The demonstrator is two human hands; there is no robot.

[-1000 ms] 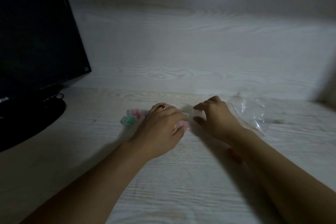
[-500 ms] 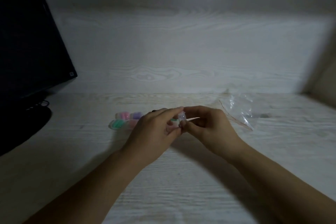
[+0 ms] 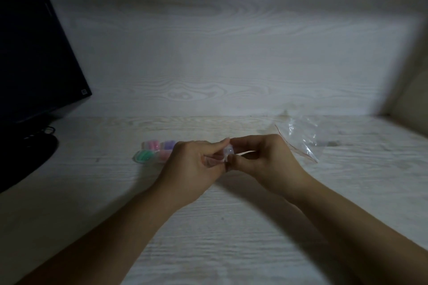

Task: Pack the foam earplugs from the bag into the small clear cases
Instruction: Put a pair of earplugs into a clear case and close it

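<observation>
Clear plastic shines between my two hands: it is one small clear case (image 3: 227,153), held up just above the table (image 3: 231,227). My left hand (image 3: 194,166) pinches it from the left with finger and thumb curled round it. My right hand (image 3: 261,162) pinches it from the right the same way. I cannot tell if the case has an earplug inside, because it is too small and dim.

Just left of my left hand, four more cases (image 3: 154,151) lie close together on the table, with pink, purple and green plugs in them. Near my right hand lies the crinkly clear bag (image 3: 301,139). Far to the left stands a black screen (image 3: 34,53) on its dark foot.
</observation>
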